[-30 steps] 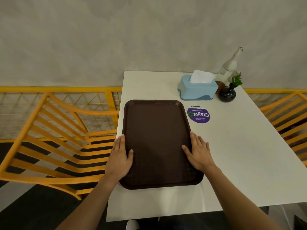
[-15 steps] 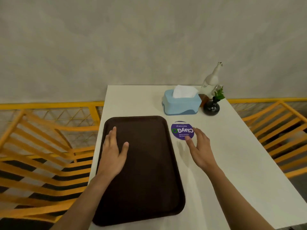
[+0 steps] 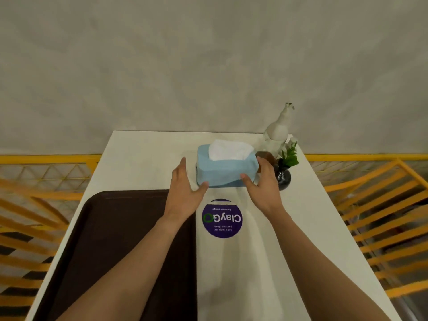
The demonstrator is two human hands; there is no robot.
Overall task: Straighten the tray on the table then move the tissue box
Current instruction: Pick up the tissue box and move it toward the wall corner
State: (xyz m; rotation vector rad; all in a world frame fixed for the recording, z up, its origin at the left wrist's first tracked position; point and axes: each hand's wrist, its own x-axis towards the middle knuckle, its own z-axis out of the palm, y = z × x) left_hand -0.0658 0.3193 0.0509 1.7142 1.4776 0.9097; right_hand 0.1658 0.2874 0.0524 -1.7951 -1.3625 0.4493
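The dark brown tray point(image 3: 115, 239) lies on the left half of the white table point(image 3: 305, 228), its long sides parallel to the table's edge. A light blue tissue box point(image 3: 224, 170) with a white tissue sticking out stands at the far middle of the table. My right hand point(image 3: 261, 188) wraps the box's right end, thumb on its front face. My left hand point(image 3: 183, 193) is spread beside the box's left end; its thumb tip touches the lower front corner and its fingers stand a little off the side.
A round purple sticker point(image 3: 221, 218) lies on the table just before the box. A black vase with a green sprig point(image 3: 283, 177) and a white figurine point(image 3: 278, 128) stand right of the box, against the wall. Yellow chairs flank the table, one left point(image 3: 34, 216) and one right point(image 3: 382, 205).
Both hands left the tray and moved forward to the tissue box. The view has shifted closer to the far end of the table.
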